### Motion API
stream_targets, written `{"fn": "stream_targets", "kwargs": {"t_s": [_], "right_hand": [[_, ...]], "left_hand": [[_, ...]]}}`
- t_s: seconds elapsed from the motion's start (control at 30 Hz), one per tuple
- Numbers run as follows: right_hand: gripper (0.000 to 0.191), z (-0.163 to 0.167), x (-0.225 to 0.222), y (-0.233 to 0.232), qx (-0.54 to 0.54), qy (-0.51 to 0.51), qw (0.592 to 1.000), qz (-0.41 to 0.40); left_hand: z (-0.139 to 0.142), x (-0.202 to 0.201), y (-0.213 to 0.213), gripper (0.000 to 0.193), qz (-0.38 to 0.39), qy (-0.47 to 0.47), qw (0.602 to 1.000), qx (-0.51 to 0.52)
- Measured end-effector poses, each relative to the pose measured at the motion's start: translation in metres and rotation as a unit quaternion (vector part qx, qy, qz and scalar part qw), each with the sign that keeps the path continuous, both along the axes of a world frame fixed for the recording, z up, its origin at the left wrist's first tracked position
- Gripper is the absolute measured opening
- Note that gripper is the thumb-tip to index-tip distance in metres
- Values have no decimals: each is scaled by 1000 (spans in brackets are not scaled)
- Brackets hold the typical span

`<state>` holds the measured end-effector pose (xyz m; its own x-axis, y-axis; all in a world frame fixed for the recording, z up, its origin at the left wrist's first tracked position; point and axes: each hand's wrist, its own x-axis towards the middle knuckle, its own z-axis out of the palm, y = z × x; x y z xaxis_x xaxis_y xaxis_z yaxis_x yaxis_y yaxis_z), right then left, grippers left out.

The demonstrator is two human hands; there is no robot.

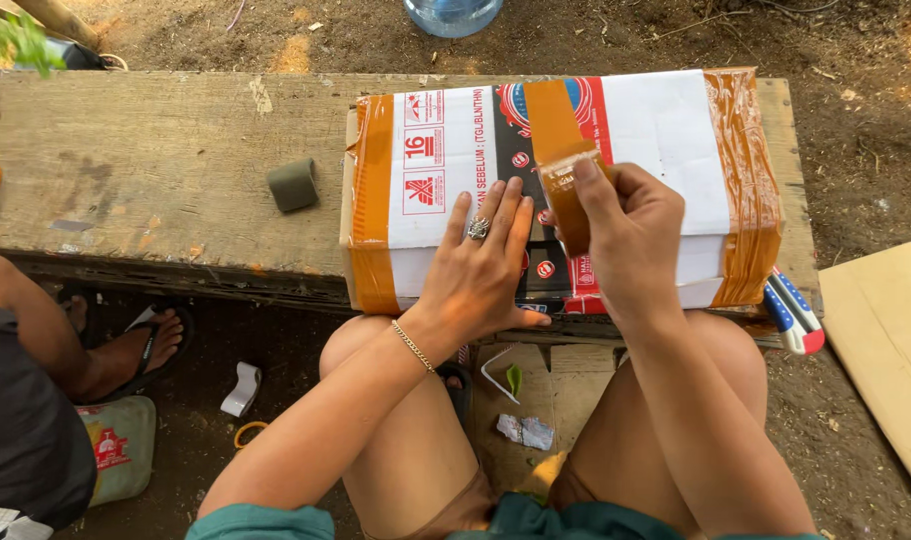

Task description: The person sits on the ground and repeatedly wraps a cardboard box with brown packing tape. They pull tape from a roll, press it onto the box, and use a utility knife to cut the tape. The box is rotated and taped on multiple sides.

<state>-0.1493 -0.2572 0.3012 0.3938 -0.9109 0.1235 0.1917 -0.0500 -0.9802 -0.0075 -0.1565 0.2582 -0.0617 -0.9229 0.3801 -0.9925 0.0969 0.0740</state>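
Observation:
A white cardboard box point(655, 125) with red and black print lies on a worn wooden bench point(155, 170), bound with brown tape at both ends and down the middle. My left hand point(485, 265) lies flat on the box's top, fingers spread, a ring on one finger and a thin chain at the wrist. My right hand point(625, 240) grips a roll of brown tape point(565, 200) over the box's middle, its strip running up across the lid.
A small dark block point(293, 185) rests on the bench left of the box. A red, white and blue utility knife point(795, 315) lies at the bench's right edge. Another person's leg and sandalled foot point(125, 350) are at left. Cardboard sheet point(890, 330) lies at right.

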Motion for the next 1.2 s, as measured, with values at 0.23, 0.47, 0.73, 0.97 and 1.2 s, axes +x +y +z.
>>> {"fn": "stream_targets", "kwargs": {"t_s": [0.23,0.47,0.73,0.97,1.2], "right_hand": [[30,11,-35,71,107,10,994,-7],[32,0,-52,102,136,48,989,-28],[32,-37,-46,134,104,68,988,-91],[30,-70,-44,147,107,62,985,-117],[29,-75,-50,157,141,56,982,-117]], "left_hand": [[5,2,3,149,-4,18,999,32],[-2,1,10,147,25,12,1000,10],[-9,4,9,139,31,21,999,-13],[-16,7,5,139,27,19,999,-12],[-19,8,3,139,31,33,999,-19]]}}
